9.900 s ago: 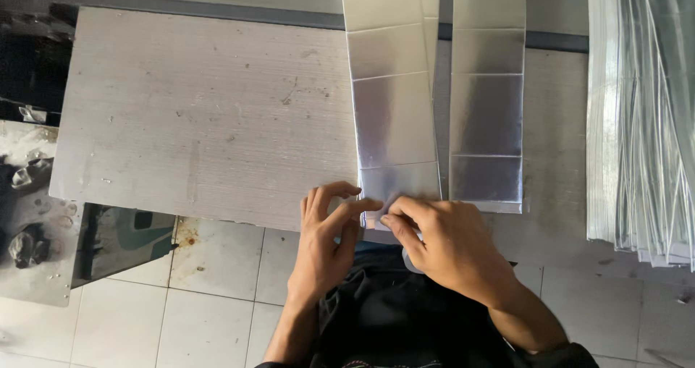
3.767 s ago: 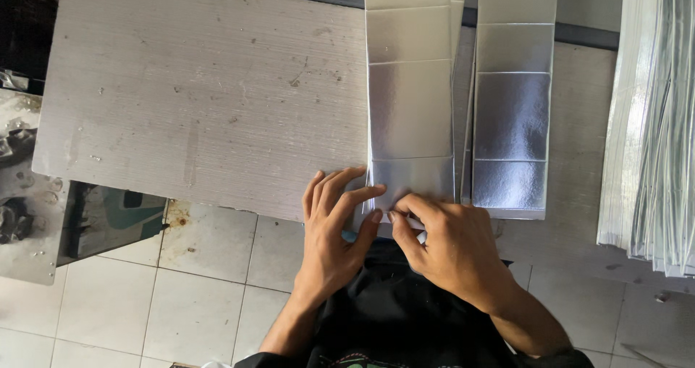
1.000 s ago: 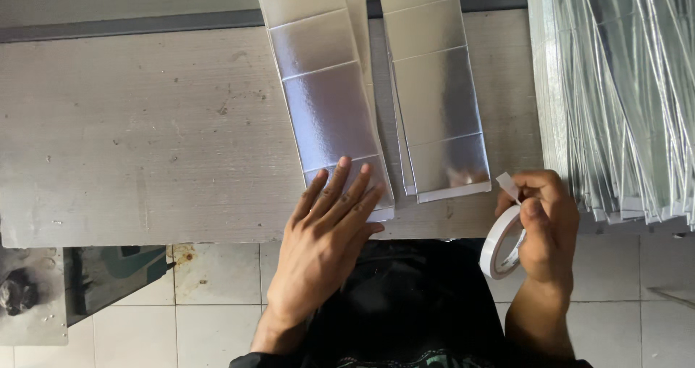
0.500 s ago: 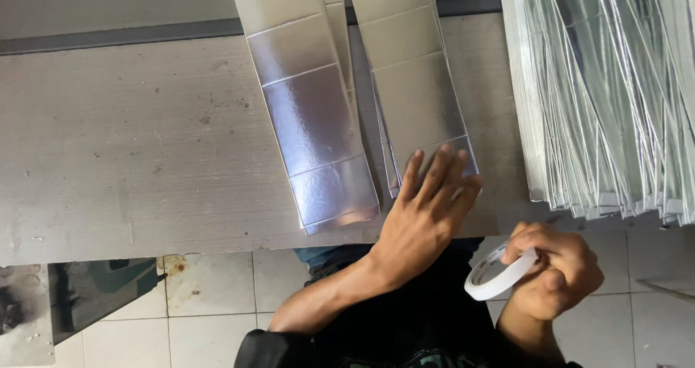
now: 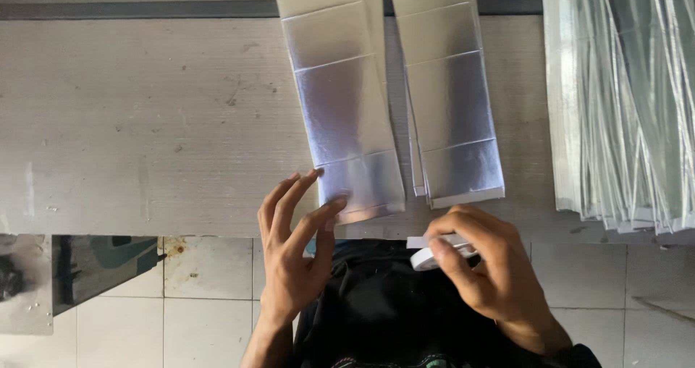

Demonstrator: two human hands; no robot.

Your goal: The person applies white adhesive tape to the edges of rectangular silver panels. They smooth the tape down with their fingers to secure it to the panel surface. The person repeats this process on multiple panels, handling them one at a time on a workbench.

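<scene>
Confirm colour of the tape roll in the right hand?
White tape roll, held in the right hand; head view shows it best.

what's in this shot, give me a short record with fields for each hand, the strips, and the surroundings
left hand: left hand, fingers spread, fingertips on the near end of the left silver strip
right hand: right hand holds a white tape roll
strips: right silver strip lies beside the left one
surface: grey worktable
right edge: stack of clear plastic sheets
below: tiled floor

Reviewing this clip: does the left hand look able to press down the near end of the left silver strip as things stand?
Probably yes. The left hand is open, its fingertips already at the near edge of the left silver strip, with nothing between them. The right hand holds a white tape roll off to the side.
</scene>
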